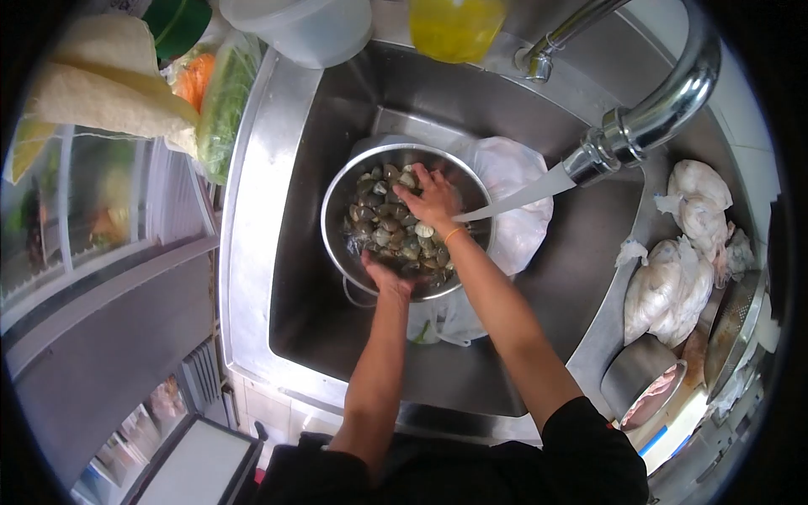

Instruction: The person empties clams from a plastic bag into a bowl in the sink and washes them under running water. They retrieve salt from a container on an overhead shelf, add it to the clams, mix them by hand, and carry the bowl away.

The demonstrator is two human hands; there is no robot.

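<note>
Resting on the shellfish (383,225), the right hand (433,200) has its fingers spread wide, just above the middle of the frame. The left hand (389,278) dips inside the lower rim of the metal bowl (325,220); its fingertips are lost there, so whether they grip anything I cannot tell. From the upper right, a stream of water (526,199) out of the tap (623,139) meets the bowl beside the right wrist. Around it, in the sink (581,252), lie a white bag (515,172) and a clear bag (459,320). If the bowl stands unevenly, a hard push could tip it; continued flow might overfill it and float shells out. The bowl's footing and the white bag's contents are hidden; the top edge crops a yellow container (457,29).
</note>
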